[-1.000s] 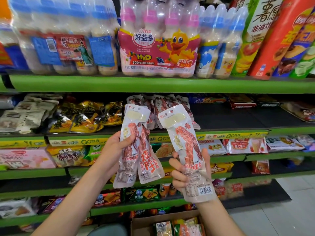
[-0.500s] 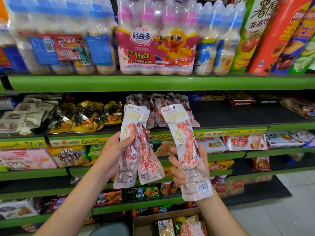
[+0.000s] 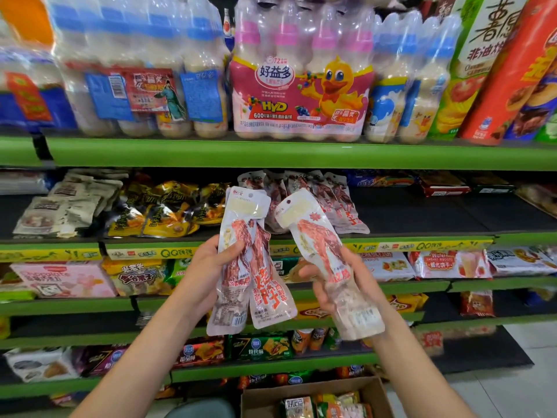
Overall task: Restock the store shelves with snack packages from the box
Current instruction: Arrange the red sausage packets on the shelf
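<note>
My left hand (image 3: 208, 267) grips two clear snack packages (image 3: 253, 285) with red meat strips and red lettering, held upright and overlapping. A third package of the same kind (image 3: 316, 245) is held in my right hand (image 3: 328, 285), tilted to the left at its top. Both hands are raised in front of the second shelf (image 3: 391, 245). A row of the same packages (image 3: 328, 200) lies on that shelf just behind my hands. The cardboard box (image 3: 316, 387) with more snack packs sits on the floor at the bottom middle.
Bottle multipacks (image 3: 301, 86) fill the top green shelf. Yellow-black bags (image 3: 162, 212) and pale packets (image 3: 69, 203) lie left of the meat packages; the black shelf surface (image 3: 422, 212) to their right is bare. Lower shelves hold wafers and boxed snacks. Tiled floor (image 3: 512, 387) at right.
My right hand has shifted its grip and tilted its package's top leftward. The left hand and its two packages have stayed put.
</note>
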The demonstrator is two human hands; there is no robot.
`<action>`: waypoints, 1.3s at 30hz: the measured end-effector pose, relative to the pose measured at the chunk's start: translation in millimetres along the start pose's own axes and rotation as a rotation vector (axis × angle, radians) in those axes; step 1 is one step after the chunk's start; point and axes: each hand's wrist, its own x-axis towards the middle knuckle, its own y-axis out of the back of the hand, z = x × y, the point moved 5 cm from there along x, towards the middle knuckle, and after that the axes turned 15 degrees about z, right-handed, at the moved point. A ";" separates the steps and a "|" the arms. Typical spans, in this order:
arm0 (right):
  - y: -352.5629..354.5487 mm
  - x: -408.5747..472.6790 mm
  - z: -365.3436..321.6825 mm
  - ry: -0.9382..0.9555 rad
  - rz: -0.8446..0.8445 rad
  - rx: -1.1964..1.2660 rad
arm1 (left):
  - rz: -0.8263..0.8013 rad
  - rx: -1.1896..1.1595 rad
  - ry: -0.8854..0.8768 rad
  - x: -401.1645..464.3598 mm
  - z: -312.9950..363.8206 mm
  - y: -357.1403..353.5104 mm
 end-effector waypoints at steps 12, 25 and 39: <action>-44.2 110.0 -121.0 0.450 0.811 -1.656 | 0.031 -0.012 0.000 4.0 10.6 32.9; -70.0 129.3 -84.9 0.652 0.731 -1.737 | 0.029 -0.045 0.010 5.7 21.4 36.0; -35.6 20.0 31.7 0.158 0.296 -0.400 | -0.038 -0.096 0.013 4.7 12.2 -23.4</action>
